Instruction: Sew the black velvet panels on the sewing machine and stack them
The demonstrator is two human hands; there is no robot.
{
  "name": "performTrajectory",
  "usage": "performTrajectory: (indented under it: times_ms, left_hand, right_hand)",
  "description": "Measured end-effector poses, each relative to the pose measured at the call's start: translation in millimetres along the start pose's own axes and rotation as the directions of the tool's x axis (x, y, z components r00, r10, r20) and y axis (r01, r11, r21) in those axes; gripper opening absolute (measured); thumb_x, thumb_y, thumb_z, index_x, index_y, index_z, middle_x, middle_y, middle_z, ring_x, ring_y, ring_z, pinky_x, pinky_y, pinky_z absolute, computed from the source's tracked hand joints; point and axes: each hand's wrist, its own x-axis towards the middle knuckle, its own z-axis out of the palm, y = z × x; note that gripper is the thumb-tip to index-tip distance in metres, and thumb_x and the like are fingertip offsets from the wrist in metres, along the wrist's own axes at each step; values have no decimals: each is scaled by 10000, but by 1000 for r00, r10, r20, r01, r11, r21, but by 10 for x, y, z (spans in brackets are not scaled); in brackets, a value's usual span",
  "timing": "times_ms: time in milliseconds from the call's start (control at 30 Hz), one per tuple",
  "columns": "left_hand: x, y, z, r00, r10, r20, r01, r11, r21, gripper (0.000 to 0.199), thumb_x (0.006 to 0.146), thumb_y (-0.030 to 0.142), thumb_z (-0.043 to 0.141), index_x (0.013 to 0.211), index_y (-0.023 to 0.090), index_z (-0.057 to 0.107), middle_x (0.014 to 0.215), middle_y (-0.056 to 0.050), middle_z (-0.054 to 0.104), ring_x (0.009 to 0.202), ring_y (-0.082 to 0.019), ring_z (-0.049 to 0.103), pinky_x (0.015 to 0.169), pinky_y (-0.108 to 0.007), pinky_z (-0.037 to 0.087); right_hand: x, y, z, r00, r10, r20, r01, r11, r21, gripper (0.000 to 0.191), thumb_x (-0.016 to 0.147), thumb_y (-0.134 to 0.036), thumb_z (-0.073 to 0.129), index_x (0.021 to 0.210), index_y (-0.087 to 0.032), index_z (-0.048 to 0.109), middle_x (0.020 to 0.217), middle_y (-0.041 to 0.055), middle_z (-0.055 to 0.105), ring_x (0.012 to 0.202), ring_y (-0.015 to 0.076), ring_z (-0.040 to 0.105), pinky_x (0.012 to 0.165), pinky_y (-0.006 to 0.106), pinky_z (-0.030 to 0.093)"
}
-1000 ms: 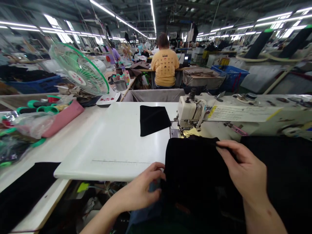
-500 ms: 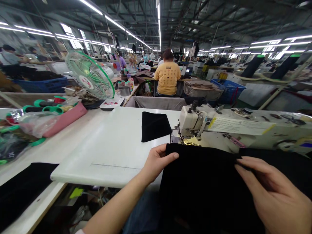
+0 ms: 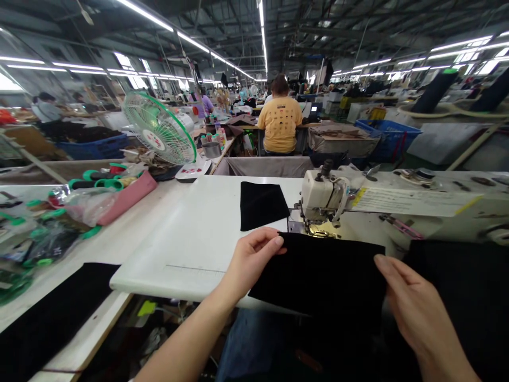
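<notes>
Between my two hands a black cloth piece (image 3: 326, 276) is stretched at the front edge of the white table (image 3: 178, 233). My left hand (image 3: 254, 257) pinches its upper left corner between thumb and fingers. At the upper right corner my right hand (image 3: 409, 292) grips it the same way. Just behind the cloth is the needle area of a sewing machine (image 3: 318, 199). A smaller black piece (image 3: 263, 206) lies flat on the table, left of the machine's head.
More black fabric (image 3: 457, 286) lies at the right, beside my right hand. At the left are a black cloth strip (image 3: 59, 313), thread spools with a pink cloth (image 3: 129, 199), and a green-rimmed fan (image 3: 159, 130). A person in a yellow shirt (image 3: 280, 124) sits ahead.
The held cloth has shifted slightly left and its lower edge now shows above my lap. My right hand has moved left. The whole view has turned a little to the left.
</notes>
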Motion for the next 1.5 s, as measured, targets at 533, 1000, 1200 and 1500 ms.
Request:
performTrajectory:
  times_ms: [533,1000,1200,1500]
  left_hand:
    - [34,94,16,995,-23,-94,15,997,-82,238,658,347,876,735,153,762,787,-12,702,719,-112,634,654,-215,615]
    - [36,33,68,984,63,-165,-67,998,-20,150,678,250,810,712,145,708,712,2,691,586,-70,602,537,-156,525]
    - [52,49,73,981,71,-179,-74,997,-13,157,675,240,796,705,139,681,709,5,681,575,-63,585,526,-150,511]
    - [105,12,-41,973,91,-210,-96,995,-12,289,657,254,849,708,169,579,743,9,683,604,-90,563,452,-147,477]
  right_hand:
    - [59,-233,30,983,176,-55,-150,938,314,341,466,-417,947,691,-239,762,631,8,719,495,166,673,521,196,613]
    - [-34,-443,96,890,418,-183,-308,846,436,662,175,-358,998,789,-213,797,802,-28,758,607,56,627,440,29,459]
    - [-21,-372,69,912,374,-168,-279,866,414,635,239,-375,1003,814,-198,801,807,0,763,618,77,649,459,51,486]
    - [55,-108,14,984,44,-172,-5,975,223,397,533,-437,951,834,-226,803,1007,58,781,907,203,731,779,235,604]
